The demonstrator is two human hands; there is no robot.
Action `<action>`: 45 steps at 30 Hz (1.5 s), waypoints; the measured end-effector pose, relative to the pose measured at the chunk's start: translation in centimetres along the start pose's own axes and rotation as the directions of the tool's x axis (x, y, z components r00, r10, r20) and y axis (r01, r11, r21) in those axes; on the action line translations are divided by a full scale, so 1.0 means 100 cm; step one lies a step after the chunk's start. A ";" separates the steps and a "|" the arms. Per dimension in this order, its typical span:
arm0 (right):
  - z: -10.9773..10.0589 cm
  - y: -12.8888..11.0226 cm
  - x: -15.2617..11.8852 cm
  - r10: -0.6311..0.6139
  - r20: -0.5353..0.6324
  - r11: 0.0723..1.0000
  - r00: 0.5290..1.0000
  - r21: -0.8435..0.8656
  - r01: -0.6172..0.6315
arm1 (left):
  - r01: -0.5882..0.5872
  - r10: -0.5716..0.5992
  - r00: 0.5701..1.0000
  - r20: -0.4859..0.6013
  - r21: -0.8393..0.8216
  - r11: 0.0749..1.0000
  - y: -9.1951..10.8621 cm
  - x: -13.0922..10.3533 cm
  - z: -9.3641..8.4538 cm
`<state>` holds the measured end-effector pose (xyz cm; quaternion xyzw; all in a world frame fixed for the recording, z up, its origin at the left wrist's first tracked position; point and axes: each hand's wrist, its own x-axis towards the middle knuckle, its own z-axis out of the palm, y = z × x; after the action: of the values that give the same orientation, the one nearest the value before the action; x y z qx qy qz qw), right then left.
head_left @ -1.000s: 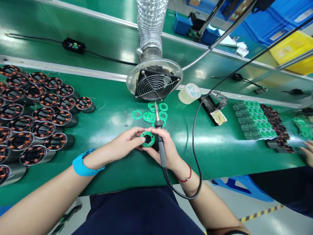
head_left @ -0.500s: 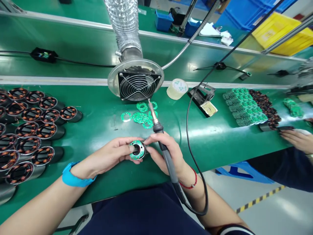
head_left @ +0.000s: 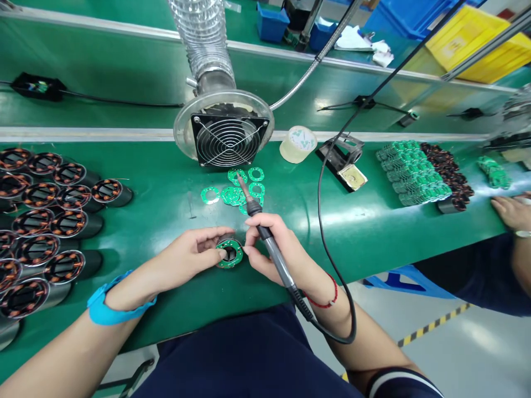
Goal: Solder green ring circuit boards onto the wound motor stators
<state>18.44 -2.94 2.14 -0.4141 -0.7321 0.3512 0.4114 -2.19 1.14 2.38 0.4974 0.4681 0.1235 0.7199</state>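
Note:
My left hand (head_left: pixel 193 257) grips a motor stator in a metal can, its thumb pressing on the ring-shaped green circuit board (head_left: pixel 237 255) on top. Most of the can is hidden behind the board and my fingers. A soldering iron (head_left: pixel 279 258) lies across my right hand (head_left: pixel 290 254), which is closed around its grip. Its tip points up and away, over loose green ring boards (head_left: pixel 232 195), apart from the held board. My right thumb and fingertips are close to the held board's right edge, by a small wire end.
Wound stators in metal cans (head_left: pixel 68 223) stand in rows on the left. A fume-extractor fan (head_left: pixel 228 141) stands behind the loose boards. Tape roll (head_left: pixel 297 145), iron stand (head_left: pixel 346 160) and stacked green boards (head_left: pixel 410 171) sit to the right. A co-worker's hand (head_left: pixel 512 213) rests at far right.
The held stator has turned so its board faces more upward, and it sits slightly further left. My right hand and the iron have shifted a little left. The co-worker's hand has moved right.

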 end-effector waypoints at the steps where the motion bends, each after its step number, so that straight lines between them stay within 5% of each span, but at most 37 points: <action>1: 0.000 0.000 -0.001 -0.013 -0.042 1.000 0.999 0.003 0.014 | 0.020 -0.020 1.000 0.006 -0.049 0.999 0.001 -0.001 -0.001; 4: 0.000 -0.001 -0.003 -0.085 -0.097 0.995 0.992 -0.057 0.080 | 0.061 -0.045 0.996 0.078 -0.223 0.973 0.002 -0.003 -0.002; 7: -0.001 -0.002 -0.003 -0.192 -0.033 0.975 0.981 -0.122 0.187 | 0.105 -0.027 0.978 0.208 -0.376 0.920 -0.001 -0.003 -0.002; 13: 0.002 -0.006 -0.003 -0.276 -0.033 0.952 0.961 -0.145 0.268 | 0.183 -0.011 0.937 0.349 -0.462 0.868 -0.004 -0.002 -0.002; 18: 0.004 -0.011 -0.004 -0.045 -0.086 0.999 0.995 0.016 0.047 | 0.109 -0.017 0.974 0.228 -0.400 0.910 0.000 -0.003 0.000; 22: 0.010 -0.008 -0.004 0.006 -0.109 1.000 0.994 -0.003 -0.006 | 0.095 -0.039 0.989 0.143 -0.408 0.908 -0.001 -0.002 0.002; 30: 0.015 0.000 -0.007 -0.190 -0.205 0.976 0.960 -0.148 0.161 | 0.062 -0.005 0.994 0.110 -0.522 0.851 -0.003 -0.001 0.009; 39: 0.003 -0.003 -0.001 -0.155 0.048 0.978 0.987 -0.136 0.161 | -0.064 0.073 0.997 0.019 -0.295 0.953 -0.006 -0.001 0.005; 45: 0.009 -0.001 -0.001 -0.196 -0.041 0.967 0.980 -0.173 0.186 | -0.136 0.146 0.988 0.042 -0.178 0.975 -0.009 -0.003 0.007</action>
<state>17.64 -3.20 1.82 -0.3849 -0.7835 0.2348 0.4277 -2.06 0.08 1.83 0.4676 0.3989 0.2011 0.7627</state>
